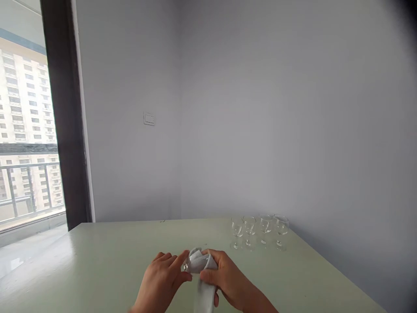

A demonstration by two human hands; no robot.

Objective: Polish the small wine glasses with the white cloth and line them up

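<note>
A small stemmed glass (pixel 186 265) lies tilted on its side between my hands, above the near part of the table. My left hand (pixel 162 276) pinches its left end with thumb and index finger. A pale grey-white cloth (pixel 206 295) is wrapped over and into the glass, with a loose end hanging down. My right hand (pixel 224 276) grips the cloth around the glass's right end. Cloth and fingers hide much of the glass.
Several clear stemmed glasses (pixel 248 228) stand upright in a row at the table's back right. The pale green table (pixel 114 256) meets a grey wall along its back and right edges. A window with a railing (pixel 29 187) is at left.
</note>
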